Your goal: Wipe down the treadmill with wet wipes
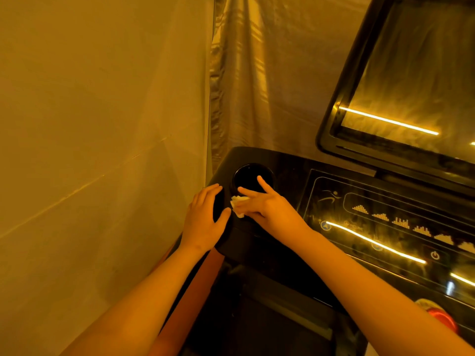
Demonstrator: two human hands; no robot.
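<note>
Treadmill console (288, 173) of glossy black plastic is being wiped at its left corner, and from where I stand the risks all sit close to the round black cup holder (253, 176). The crumpled white wet wipe (238, 205) is bunched small, so only a narrow patch just below the cup holder's rim gets touched. I'd guess streaks or missed strips follow if it isn't spread out. To the right of the cup holder lies the flat touch panel with pale printed symbols (385, 222). A damp swipe or a trailing forearm there could press a key or leave moisture along its edge. The wipe could also slip into the cup holder.

The right hand (270, 209) lies just below the cup holder, two fingers straight and reaching over its rim, the others and the thumb seemingly curled onto the wipe, which pokes out on its left side. The left hand (204, 219) is left of the cup holder, spread and holding nothing, fingers draped over the console's corner as a brace. The wipe sits between the two hands, touching the console
</note>
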